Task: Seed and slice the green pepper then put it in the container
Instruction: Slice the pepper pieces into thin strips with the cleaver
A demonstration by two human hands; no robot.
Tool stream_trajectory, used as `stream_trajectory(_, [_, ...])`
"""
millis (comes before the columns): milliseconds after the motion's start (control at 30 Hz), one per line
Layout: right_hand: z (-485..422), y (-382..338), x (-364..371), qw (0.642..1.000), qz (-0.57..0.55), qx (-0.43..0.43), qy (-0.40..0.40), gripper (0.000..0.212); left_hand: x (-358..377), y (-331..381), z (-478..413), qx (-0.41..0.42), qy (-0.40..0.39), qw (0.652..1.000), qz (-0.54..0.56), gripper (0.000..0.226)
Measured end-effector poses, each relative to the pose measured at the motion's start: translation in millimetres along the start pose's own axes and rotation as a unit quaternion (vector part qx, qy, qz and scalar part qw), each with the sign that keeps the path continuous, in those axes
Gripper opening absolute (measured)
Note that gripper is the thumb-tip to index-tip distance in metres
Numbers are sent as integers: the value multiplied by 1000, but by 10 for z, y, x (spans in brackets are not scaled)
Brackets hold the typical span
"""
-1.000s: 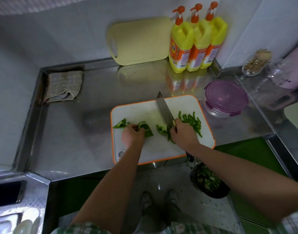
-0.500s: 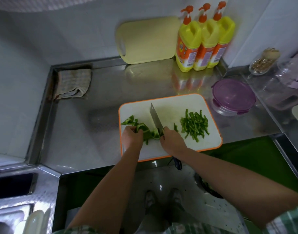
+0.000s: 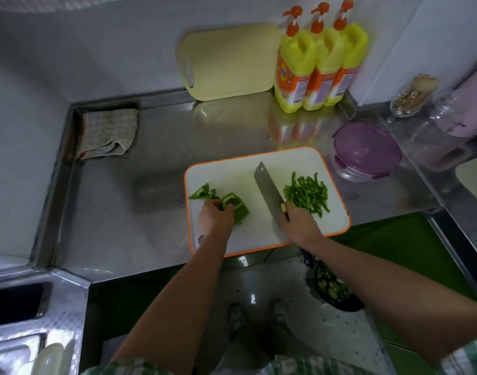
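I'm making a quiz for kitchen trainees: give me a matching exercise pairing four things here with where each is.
1 knife
2 pepper strips
3 purple-lidded container
4 checked cloth

A far left corner of the counter
B in the right hand
C piled on the right of the cutting board
D standing right of the cutting board

Pairs: 1-B, 2-C, 3-D, 4-A

Green pepper strips (image 3: 306, 194), purple lid (image 3: 366, 150)

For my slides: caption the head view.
Left hand holds pepper pieces, right hand grips knife beside sliced strips on board.
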State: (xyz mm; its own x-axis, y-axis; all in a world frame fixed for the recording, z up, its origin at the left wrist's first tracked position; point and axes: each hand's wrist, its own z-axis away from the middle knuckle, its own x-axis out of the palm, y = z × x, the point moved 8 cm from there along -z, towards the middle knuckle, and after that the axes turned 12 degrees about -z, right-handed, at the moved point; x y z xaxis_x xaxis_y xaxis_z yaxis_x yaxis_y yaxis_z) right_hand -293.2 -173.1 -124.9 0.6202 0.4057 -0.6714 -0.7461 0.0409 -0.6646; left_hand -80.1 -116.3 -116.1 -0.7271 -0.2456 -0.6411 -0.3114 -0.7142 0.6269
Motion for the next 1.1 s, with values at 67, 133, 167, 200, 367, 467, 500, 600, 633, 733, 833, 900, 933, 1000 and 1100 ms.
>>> stream_trajectory(67, [-17, 153, -139, 999, 2, 32, 32, 18, 107, 62, 8, -1, -10, 1000, 1, 18])
stream_trajectory(133, [-14, 200, -250, 997, -5, 39, 60, 19, 208, 110, 22, 1, -22, 1000, -9, 25])
stream_trajectory(167, [-11, 181, -265, 997, -19, 29, 62, 17, 256, 125, 27, 1, -27, 1000, -12, 28])
stream_trajectory(200, [-7, 143, -253, 998, -33, 17, 52, 15, 301, 135, 32, -1, -31, 999, -11, 30])
stream_trajectory(367, [-22, 112, -75, 1000, -2, -11, -1, 24, 474, 216, 39, 1, -41, 999, -4, 29])
stream_trajectory(467, [-32, 197, -223, 999, -8, 13, 43, 19, 577, 228, 5, -8, -52, 999, 9, 24])
stream_trajectory(500, [-28, 197, -274, 999, -21, 11, 48, 18, 622, 227, -2, -16, -63, 998, 17, 22])
stream_trajectory(600, [-9, 108, -366, 998, -43, -33, 31, 16, 754, 257, -22, -22, -78, 997, 16, 19])
stream_trajectory(633, [-6, 86, -373, 998, -41, -44, 23, 16, 789, 275, -26, -21, -77, 997, 9, 20])
stream_trajectory(733, [-18, 131, -320, 999, -24, -36, 8, 17, 873, 304, -39, -19, -72, 997, -13, 24])
stream_trajectory(833, [-41, 190, -271, 1000, -16, -21, 7, 17, 920, 300, -54, -2, -62, 997, -44, 23])
stream_trajectory(900, [-38, 158, -285, 999, -12, -31, 13, 17, 927, 283, -69, 5, -53, 997, -58, 20])
stream_trajectory(933, [-33, 128, -304, 999, -12, -38, 17, 17, 928, 276, -74, 6, -50, 997, -63, 19])
stream_trajectory(1000, [-24, 77, -333, 998, -7, -51, 22, 16, 932, 275, -78, 9, -43, 997, -71, 19])
stream_trajectory(1100, [-15, 32, -332, 998, 3, -57, 12, 14, 942, 288, -78, 14, -36, 996, -83, 18])
